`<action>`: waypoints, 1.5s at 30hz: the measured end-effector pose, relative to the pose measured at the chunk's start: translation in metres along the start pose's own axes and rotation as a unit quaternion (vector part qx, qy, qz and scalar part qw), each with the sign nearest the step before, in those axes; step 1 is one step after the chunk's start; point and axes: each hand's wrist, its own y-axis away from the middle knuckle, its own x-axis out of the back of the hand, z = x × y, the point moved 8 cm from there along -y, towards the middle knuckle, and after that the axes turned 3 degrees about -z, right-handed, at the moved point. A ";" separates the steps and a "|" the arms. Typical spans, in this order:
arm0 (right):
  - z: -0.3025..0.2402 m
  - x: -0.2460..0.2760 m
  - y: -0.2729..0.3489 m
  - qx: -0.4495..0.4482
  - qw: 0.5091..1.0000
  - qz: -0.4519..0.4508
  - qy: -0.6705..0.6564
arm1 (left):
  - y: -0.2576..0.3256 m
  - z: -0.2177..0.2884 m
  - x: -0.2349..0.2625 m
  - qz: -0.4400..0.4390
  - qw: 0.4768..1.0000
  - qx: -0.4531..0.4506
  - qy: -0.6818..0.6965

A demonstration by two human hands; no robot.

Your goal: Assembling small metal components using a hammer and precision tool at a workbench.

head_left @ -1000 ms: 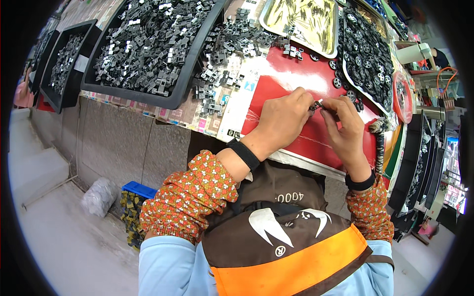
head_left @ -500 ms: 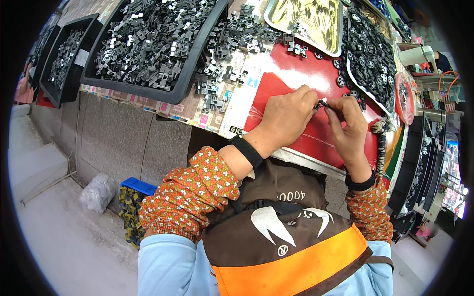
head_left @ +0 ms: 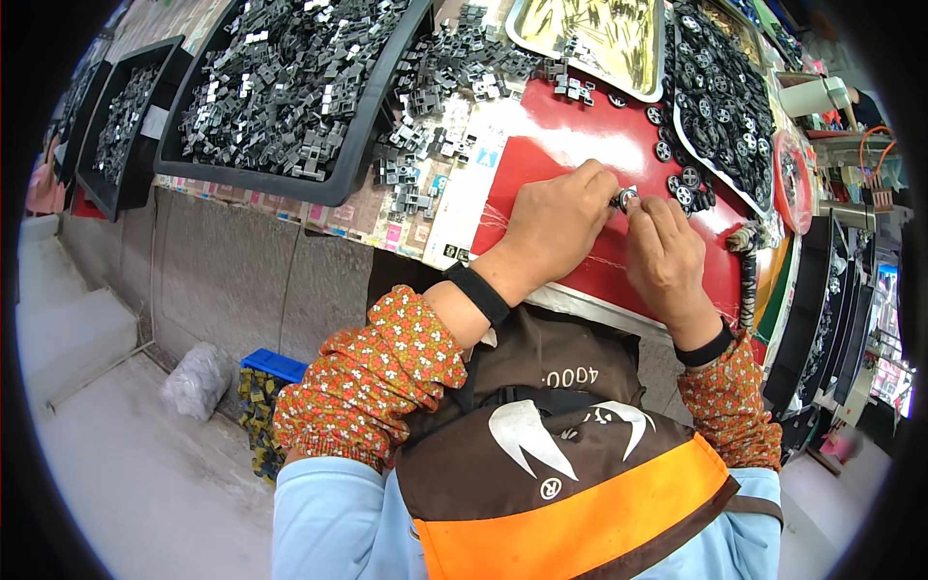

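Observation:
Over the red work surface [head_left: 541, 164], my left hand [head_left: 561, 227] is closed, its fingertips pinching a small dark part [head_left: 615, 202] mostly hidden by the fingers. My right hand [head_left: 669, 259] meets it from the right, closed, with the thumb and fingers at a small black wheel [head_left: 627, 196] that has a silver hub. The wheel and the dark part touch or nearly touch; the fingers hide how they join. Loose black wheels [head_left: 684, 196] lie just beyond my right hand.
Small black and metallic clips fill a large black bin [head_left: 338, 184] at left, with more scattered beside it. A metal tray [head_left: 580, 66] of thin brass-coloured pieces stands at the back. Beside it sits a wheel-filled tray [head_left: 720, 162]. A wrapped black bar [head_left: 746, 280] stands at the right edge.
My right hand has turned and drawn its fingers together, moving slightly left toward my left hand. The silver-hubbed wheel now shows between the fingertips. My left hand has barely moved.

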 end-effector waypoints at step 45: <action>0.060 0.046 0.063 -0.282 0.950 -0.054 -0.122 | -0.004 0.003 0.006 -0.007 1.000 0.008 0.024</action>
